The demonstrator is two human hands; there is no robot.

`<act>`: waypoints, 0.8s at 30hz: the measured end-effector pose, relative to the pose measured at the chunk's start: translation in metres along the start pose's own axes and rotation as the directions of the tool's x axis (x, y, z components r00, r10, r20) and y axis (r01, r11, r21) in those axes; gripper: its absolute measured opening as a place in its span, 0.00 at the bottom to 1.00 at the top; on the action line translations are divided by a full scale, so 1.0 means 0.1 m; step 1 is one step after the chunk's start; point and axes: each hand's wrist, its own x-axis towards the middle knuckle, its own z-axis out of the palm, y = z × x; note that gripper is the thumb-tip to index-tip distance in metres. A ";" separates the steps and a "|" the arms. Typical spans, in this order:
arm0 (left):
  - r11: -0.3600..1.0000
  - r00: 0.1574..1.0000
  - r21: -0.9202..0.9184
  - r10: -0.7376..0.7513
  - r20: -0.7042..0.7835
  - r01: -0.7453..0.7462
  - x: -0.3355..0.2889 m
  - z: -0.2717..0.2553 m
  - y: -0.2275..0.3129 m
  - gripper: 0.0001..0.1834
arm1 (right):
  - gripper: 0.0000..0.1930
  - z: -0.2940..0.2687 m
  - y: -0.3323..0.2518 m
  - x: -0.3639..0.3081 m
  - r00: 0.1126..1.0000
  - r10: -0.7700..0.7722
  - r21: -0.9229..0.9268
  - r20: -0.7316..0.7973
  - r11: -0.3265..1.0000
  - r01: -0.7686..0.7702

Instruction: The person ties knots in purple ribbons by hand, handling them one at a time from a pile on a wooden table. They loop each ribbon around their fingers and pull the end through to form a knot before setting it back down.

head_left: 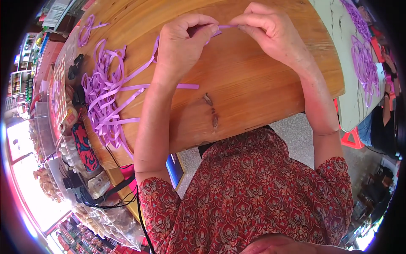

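A purple ribbon (228,26) is stretched between my two hands above the far part of the wooden table. My left hand (186,40) pinches one part of it between thumb and fingers, and a loose end hangs just below the fingertips. On the other side, my right hand (270,31) grips the ribbon between thumb and forefinger. A heap of purple ribbon strips (108,95) lies left of my left forearm. One strip runs from the heap up toward my left hand; another passes under my forearm, its end (188,86) showing on the right.
The wooden table (253,93) has a curved front edge close to my body. More purple ribbon (363,70) lies on a white marbled table (349,106) at right. Clear containers, a patterned red-and-blue item (84,146) and black cables (114,205) crowd the left edge. Another person sits at far right.
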 end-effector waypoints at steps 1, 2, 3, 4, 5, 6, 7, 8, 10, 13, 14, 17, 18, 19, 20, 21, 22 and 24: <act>0.997 0.999 0.062 0.038 -0.021 -0.037 0.00 0.01 0.02 0.04 | 0.06 -0.01 0.03 -0.03 1.000 0.003 -0.003 -0.002 1.000 -0.003; 0.989 0.996 0.128 0.075 -0.046 -0.069 -0.01 0.01 0.03 0.03 | 0.06 -0.03 0.00 -0.01 0.995 0.046 0.077 0.092 0.996 -0.053; 0.989 0.996 0.130 0.075 -0.047 -0.069 -0.01 0.00 0.02 0.03 | 0.07 -0.04 -0.01 0.00 0.979 0.081 0.151 0.188 0.982 -0.110; 0.986 0.990 0.114 0.126 -0.064 -0.118 -0.01 0.01 0.00 0.03 | 0.07 -0.03 -0.01 0.01 0.979 0.079 0.152 0.186 0.982 -0.108; 0.980 0.981 0.097 0.179 -0.079 -0.171 0.01 0.03 0.02 0.03 | 0.07 -0.03 0.00 0.00 0.960 0.110 0.494 0.259 0.838 -0.230; 0.980 0.980 0.096 0.183 -0.077 -0.176 0.00 0.06 0.05 0.03 | 0.08 -0.03 0.01 0.00 0.936 0.109 0.753 0.336 0.566 -0.336; 0.986 0.992 -0.150 0.063 -0.107 -0.079 -0.03 0.12 0.09 0.03 | 0.08 -0.03 0.01 0.00 0.937 0.110 0.752 0.332 0.569 -0.333; 0.921 0.993 -0.388 -0.062 -0.105 0.017 -0.04 0.15 0.12 0.04 | 0.09 -0.02 0.01 0.00 0.950 0.108 0.843 0.294 0.439 -0.311; 0.834 0.993 -0.546 -0.114 -0.030 0.079 -0.05 0.15 0.04 0.04 | 0.10 0.03 0.00 -0.01 0.961 0.113 0.912 0.251 0.304 -0.274; 0.711 0.984 -0.692 -0.181 -0.007 0.126 -0.09 0.21 0.08 0.04 | 0.12 0.10 -0.06 0.00 0.957 0.195 0.948 0.216 0.193 -0.254; 0.702 0.977 -0.704 -0.207 -0.059 0.106 -0.11 0.25 0.11 0.04 | 0.13 0.11 -0.08 0.00 0.960 0.206 0.950 0.191 0.207 -0.234; 0.781 0.980 -0.624 -0.149 -0.131 0.036 -0.13 0.31 0.08 0.04 | 0.13 0.16 -0.11 0.00 0.957 0.268 0.921 0.114 0.331 -0.203; 0.780 0.980 -0.625 -0.150 -0.129 0.037 -0.14 0.33 0.09 0.04 | 0.13 0.18 -0.11 0.01 0.948 0.312 0.878 0.057 0.437 -0.197; 0.796 0.978 -0.605 -0.138 -0.154 0.017 -0.14 0.36 0.10 0.04 | 0.13 0.19 -0.11 0.01 0.948 0.314 0.877 0.057 0.437 -0.198; 0.813 0.976 -0.583 -0.126 -0.180 -0.002 -0.16 0.38 0.10 0.05 | 0.13 0.21 -0.11 0.03 0.959 0.279 0.810 -0.051 0.573 -0.124; 0.813 0.976 -0.582 -0.127 -0.179 -0.001 -0.16 0.38 0.10 0.05 | 0.13 0.21 -0.10 0.03 0.962 0.228 0.718 -0.152 0.694 -0.051; 0.806 0.975 -0.592 -0.144 -0.169 0.017 -0.17 0.38 0.10 0.05 | 0.13 0.21 -0.10 0.03 0.961 0.229 0.719 -0.153 0.693 -0.050; 0.801 0.973 -0.598 -0.161 -0.165 0.031 -0.17 0.38 0.09 0.06 | 0.14 0.19 -0.10 0.03 0.963 0.066 0.362 -0.261 0.931 0.034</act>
